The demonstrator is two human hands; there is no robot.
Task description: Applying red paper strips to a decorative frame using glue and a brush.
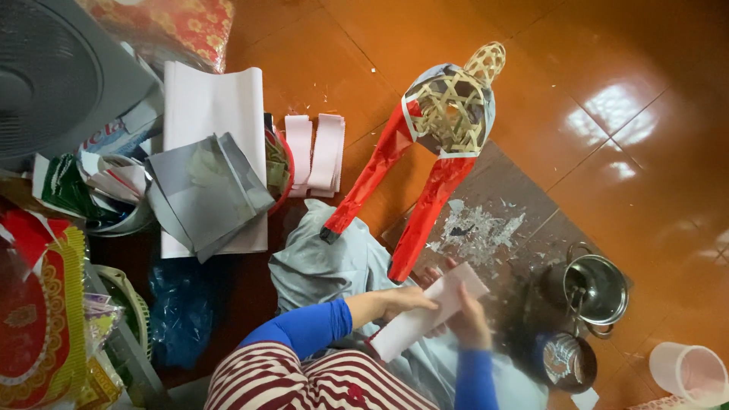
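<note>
At the far left a grey fan point(53, 72) fills the corner, with red and gold patterned paper point(38, 319) lying below it at the edge. Next comes a heap of scraps in a bowl point(114, 190), then a white sheet point(213, 99) with a folded grey sheet point(205, 190) resting on top of it. Just right of those, pink strips point(319, 152) lie folded on the orange floor point(607, 45).

Over my lap a grey cloth point(326, 262) is spread. My left hand point(399, 301), in a blue sleeve, comes in from the left and my fingers are closed on the white paper point(429, 311), gripping its upper edge. My right hand point(469, 323) is closed on the same paper from the lower right side, so the paper sits slanted between both hands, just above the cloth.

Beyond my hands stands a woven bamboo frame point(452, 106), partly covered in grey paper, with two red legs point(425, 212) reaching down toward me; the nearer leg ends close to my left hand. Grey paper bits point(478, 228) are scattered on a dark mat point(524, 190) to the right of the legs. Further right sit a steel pot point(596, 288) and a dark tin point(566, 363), and a clear cup point(687, 372) stands in the bottom corner
</note>
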